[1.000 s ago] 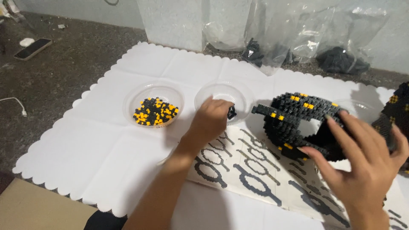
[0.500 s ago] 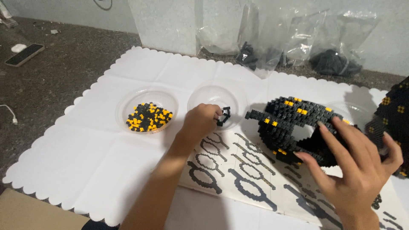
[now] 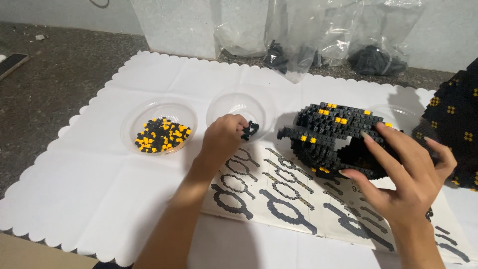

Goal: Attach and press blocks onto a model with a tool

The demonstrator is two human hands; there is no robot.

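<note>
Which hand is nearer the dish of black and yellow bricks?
Left. The left hand sits just right of the dish of black and yellow bricks, fingers at the small black pieces. The right hand is far right, resting on the black brick model.

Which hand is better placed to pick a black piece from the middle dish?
Left. The left hand already has its fingertips at the few black pieces in the clear dish, while the right hand is steadying the block model.

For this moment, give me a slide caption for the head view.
Left hand picks black bricks from a clear dish while the right hand steadies a black-and-yellow brick model.
</note>
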